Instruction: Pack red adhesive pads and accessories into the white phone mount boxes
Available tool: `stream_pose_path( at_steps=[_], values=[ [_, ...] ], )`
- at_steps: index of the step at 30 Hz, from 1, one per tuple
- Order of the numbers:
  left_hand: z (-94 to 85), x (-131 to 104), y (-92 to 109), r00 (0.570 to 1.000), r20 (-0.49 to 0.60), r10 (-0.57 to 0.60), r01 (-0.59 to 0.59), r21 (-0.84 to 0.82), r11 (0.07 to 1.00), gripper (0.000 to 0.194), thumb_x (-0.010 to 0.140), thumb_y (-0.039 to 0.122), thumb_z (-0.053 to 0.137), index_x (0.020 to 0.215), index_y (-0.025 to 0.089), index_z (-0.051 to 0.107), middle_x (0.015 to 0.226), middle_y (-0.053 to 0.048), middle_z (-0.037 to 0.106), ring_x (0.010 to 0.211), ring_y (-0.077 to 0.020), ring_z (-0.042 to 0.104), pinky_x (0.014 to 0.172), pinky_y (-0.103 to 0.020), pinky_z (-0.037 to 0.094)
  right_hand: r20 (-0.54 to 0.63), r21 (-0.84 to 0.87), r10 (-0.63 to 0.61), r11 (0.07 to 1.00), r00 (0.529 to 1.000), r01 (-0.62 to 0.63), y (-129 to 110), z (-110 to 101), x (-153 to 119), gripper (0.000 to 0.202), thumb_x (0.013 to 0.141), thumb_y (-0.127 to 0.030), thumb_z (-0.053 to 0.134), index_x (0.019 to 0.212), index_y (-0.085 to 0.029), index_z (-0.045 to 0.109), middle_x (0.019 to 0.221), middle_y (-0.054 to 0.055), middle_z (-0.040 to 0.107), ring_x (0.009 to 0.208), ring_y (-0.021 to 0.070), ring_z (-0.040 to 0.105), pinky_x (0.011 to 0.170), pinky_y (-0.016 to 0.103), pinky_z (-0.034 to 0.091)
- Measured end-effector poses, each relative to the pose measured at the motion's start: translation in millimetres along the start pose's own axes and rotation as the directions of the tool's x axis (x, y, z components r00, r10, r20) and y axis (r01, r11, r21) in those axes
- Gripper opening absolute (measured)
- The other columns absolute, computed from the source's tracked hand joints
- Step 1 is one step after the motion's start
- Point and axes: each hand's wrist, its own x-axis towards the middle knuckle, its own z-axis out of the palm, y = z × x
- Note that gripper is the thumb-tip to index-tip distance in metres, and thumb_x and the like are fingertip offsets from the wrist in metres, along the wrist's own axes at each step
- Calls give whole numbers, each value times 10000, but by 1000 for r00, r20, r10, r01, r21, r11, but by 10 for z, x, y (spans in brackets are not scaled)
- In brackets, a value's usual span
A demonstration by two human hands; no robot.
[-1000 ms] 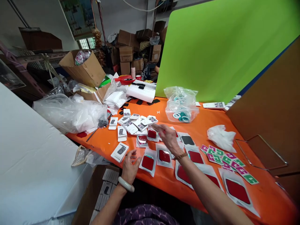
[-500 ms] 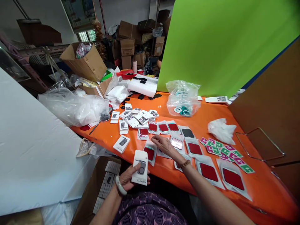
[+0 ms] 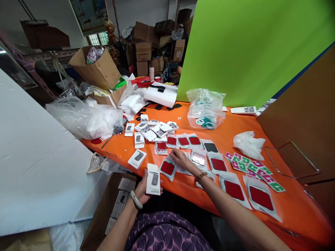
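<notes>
My left hand holds a white printed box upright near the table's front edge. The box shows a dark device and the word MAGNETIC. My right hand reaches over the table with curled fingers. They pinch the upper corner of a clear bag with a dark red rounded square in it; the exact contact is partly hidden. Around it lie several similar bags, among them a small red one, one with a shiny pale square and one with a dark grey square. Another MAGNETIC box lies to the left.
A pile of white boxes covers the table's middle. Behind it stands a plastic bag of teal rings. Pink and green cards lie to the right. An open carton of boxes sits below left. A green board rises behind.
My left hand has raised the white box slightly and tilted it. My right fingers have curled at the bag's corner, and that bag has turned a little.
</notes>
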Motion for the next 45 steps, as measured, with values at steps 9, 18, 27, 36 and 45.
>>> stream_pose_path(
  at_steps=[9,18,27,36,45],
  values=[
    [-8,0,-15,999,-30,-17,17,21,1000,632,830,694,395,992,116,593,821,-91,679,599,-191,650,634,-354,527,209,393,-58,919,976,-30,-115,-63,39,341,840,-528,448,735,-208,396,685,-37,389,583,103,327,530,239,292],
    [-67,29,-28,999,25,-21,21,-1,1000,640,838,687,372,969,111,618,827,-91,664,606,-171,627,642,-336,513,243,477,38,866,969,-153,-64,79,-11,430,607,-339,725,957,-230,501,860,-15,550,731,143,516,658,268,429],
    [-42,-62,-144,977,210,-27,19,40,999,643,843,680,387,973,106,647,876,-103,678,690,-191,634,706,-341,495,44,754,70,652,997,-79,-361,-285,-124,493,578,-337,788,985,-240,526,916,-4,628,835,178,598,761,320,483],
    [168,-102,-221,913,406,-38,-19,136,991,736,629,777,584,937,112,655,867,-125,664,802,-263,654,731,-374,501,194,608,-53,790,980,-77,-616,-233,-408,281,671,-336,717,855,-207,548,814,-7,594,743,145,563,694,282,485],
    [277,-66,-397,914,397,-84,35,130,991,737,693,798,485,944,122,638,912,-144,653,860,-287,644,766,-432,495,316,373,-122,928,941,-5,-617,-155,-601,153,763,-245,625,901,-198,577,810,13,622,720,153,583,646,274,484]
  ],
)
